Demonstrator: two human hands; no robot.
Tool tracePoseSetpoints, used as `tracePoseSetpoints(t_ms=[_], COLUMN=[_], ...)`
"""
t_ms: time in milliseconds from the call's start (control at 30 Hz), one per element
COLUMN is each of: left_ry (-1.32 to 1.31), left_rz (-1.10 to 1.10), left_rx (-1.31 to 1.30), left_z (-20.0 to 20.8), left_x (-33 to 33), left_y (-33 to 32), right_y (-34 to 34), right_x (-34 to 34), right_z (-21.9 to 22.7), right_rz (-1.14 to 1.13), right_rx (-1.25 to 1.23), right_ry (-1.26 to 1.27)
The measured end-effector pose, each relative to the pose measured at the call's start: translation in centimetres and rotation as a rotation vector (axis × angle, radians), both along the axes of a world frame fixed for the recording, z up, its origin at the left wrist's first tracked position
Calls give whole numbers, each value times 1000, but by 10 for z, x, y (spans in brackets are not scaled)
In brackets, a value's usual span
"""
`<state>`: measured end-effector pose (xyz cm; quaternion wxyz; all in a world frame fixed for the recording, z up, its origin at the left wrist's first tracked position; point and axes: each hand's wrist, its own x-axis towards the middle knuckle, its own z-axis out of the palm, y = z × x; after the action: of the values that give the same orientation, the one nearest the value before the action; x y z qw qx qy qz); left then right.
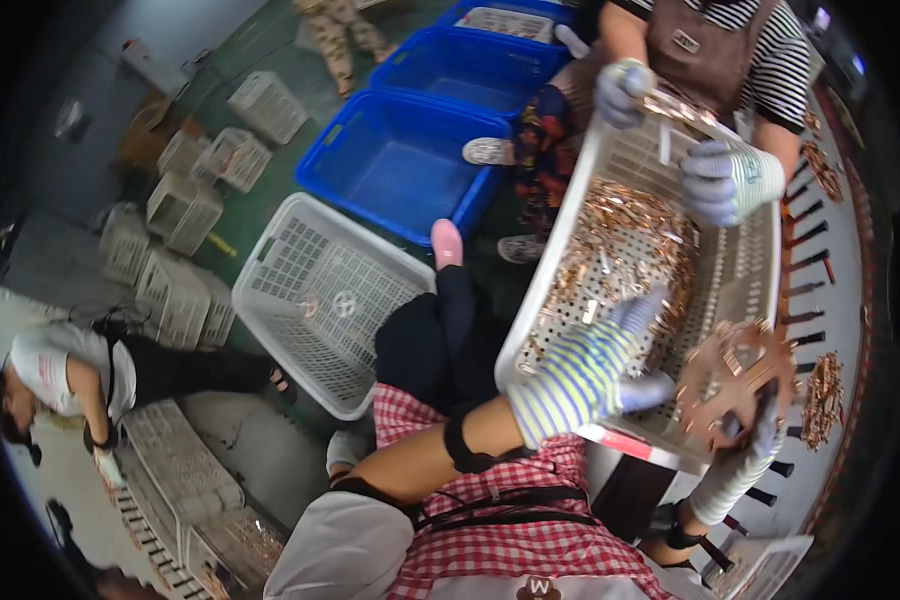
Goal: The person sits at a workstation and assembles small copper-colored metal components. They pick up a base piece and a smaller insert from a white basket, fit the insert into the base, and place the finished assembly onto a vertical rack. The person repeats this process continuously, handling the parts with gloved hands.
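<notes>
My left hand, in a striped knit glove, reaches over the near end of a white perforated crate. Its fingers are stretched out, thumb apart, slightly blurred, and nothing shows in them. Many small copper-coloured metal pieces lie in the crate. At the crate's right near corner, my right hand, also gloved, grips a flat copper-coloured metal plate with cut-outs; the plate is blurred and covers part of the fingers.
Across the crate, a co-worker's gloved hands handle copper-coloured metal. Dark-handled tools line the right side. An almost bare white basket and blue tubs stand to my left. Farther left are more crates and another person.
</notes>
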<state>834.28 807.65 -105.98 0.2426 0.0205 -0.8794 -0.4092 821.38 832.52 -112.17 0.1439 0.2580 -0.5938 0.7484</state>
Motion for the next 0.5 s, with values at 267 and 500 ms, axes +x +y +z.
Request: tracePoseSetpoints(t_ms=[267,500], left_ry=[14,629], left_rz=[94,1258], left_rx=[257,668], left_z=[29,-9], left_x=[39,170], left_y=[-51,-173], right_y=[-66,-64], right_x=[2,0], right_z=[29,92], right_rz=[317,451], right_rx=[190,-77], right_ry=[-130,-274])
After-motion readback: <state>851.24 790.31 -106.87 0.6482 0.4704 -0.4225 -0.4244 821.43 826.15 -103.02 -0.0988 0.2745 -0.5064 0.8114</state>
